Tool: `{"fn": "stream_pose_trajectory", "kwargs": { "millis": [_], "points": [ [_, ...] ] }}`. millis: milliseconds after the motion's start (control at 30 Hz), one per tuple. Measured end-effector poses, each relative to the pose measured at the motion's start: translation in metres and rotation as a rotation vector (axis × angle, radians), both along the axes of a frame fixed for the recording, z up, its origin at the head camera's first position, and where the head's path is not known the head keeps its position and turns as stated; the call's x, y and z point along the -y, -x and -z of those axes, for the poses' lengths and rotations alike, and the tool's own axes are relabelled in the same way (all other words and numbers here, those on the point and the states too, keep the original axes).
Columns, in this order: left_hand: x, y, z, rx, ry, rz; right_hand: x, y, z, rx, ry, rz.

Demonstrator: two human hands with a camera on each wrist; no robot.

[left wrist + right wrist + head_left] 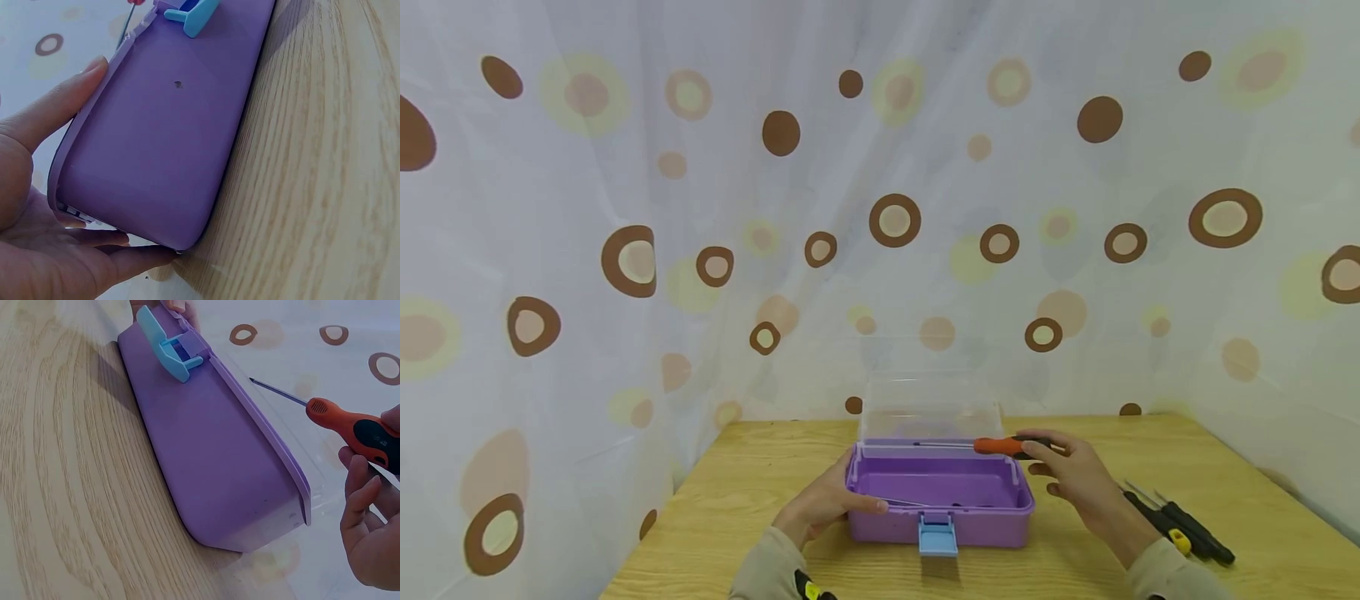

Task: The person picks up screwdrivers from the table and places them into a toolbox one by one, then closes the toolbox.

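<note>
A purple toolbox [940, 527] stands on the table with its clear lid [931, 408] raised at the back. Its light blue latch [937, 537] hangs unfastened at the front. My left hand [831, 502] grips the box's left end, thumb over the front rim and fingers around the side. Above the right part of the box, my right hand [1078, 479] holds an orange and black screwdriver [997, 446] by its handle, the shaft pointing left. In the right wrist view the screwdriver's tip is apart from the rim. A thin metal shaft [904, 502] shows inside the box.
Several black-handled screwdrivers [1197, 533], one with a yellow part, lie on the wooden table [760, 467] to the right of my right hand. A white curtain [820, 183] with brown and yellow circles hangs behind the table and along its sides.
</note>
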State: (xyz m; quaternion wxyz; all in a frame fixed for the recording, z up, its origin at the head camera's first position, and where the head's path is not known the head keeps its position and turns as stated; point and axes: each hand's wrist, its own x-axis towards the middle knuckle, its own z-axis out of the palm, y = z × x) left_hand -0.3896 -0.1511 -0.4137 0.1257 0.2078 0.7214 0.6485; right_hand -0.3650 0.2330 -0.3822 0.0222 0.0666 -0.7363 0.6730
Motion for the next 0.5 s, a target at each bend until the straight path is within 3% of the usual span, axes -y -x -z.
{"fn": "stream_pose_trajectory", "kwargs": {
  "millis": [500],
  "points": [
    [0.0,0.0,0.001,-0.004,0.005,-0.004,0.019,0.001,-0.005,0.013,0.003,-0.033]
  ]
}}
